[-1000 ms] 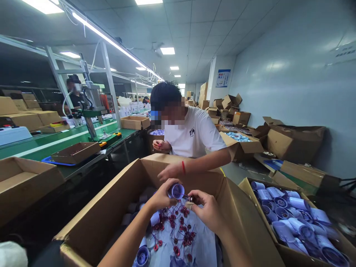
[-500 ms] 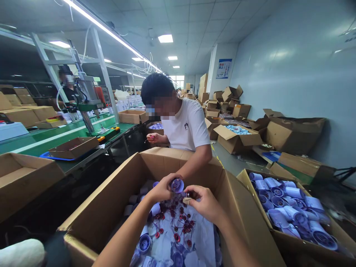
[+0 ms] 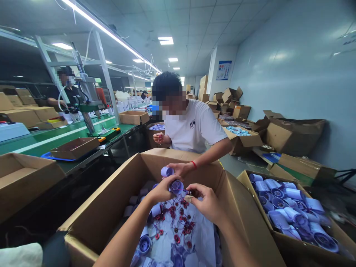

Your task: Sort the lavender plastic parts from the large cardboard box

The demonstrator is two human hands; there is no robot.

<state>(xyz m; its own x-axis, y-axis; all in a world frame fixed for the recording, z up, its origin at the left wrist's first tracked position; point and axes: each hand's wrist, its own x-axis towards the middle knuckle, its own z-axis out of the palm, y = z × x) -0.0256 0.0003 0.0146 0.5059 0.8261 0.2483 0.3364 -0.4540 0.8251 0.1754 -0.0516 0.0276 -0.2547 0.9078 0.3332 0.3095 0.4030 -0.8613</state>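
Note:
My left hand (image 3: 162,192) is closed around a lavender plastic cup (image 3: 177,187), its open end facing me. Close to its right, my right hand (image 3: 206,202) pinches a small dark round part with wires (image 3: 191,193); a thin wire seems to run from it toward the cup. A tan wrap covers one fingertip of that hand. Both hands are over a large cardboard box (image 3: 104,200). Below them, several small red wired parts (image 3: 177,238) lie on white sheeting (image 3: 164,252), beside more lavender cups (image 3: 145,244).
Across the box a co-worker (image 3: 191,122) in a white shirt holds another lavender cup (image 3: 167,171) just beyond my left hand. On the right is a carton of cups (image 3: 294,193). At left, a green workbench (image 3: 126,128) carries a press machine (image 3: 89,98).
The co-worker's arm has risen from inside the box with a lavender cup, and their body has shifted right. My hands stay nearly in place, still holding the cup and the wired part.

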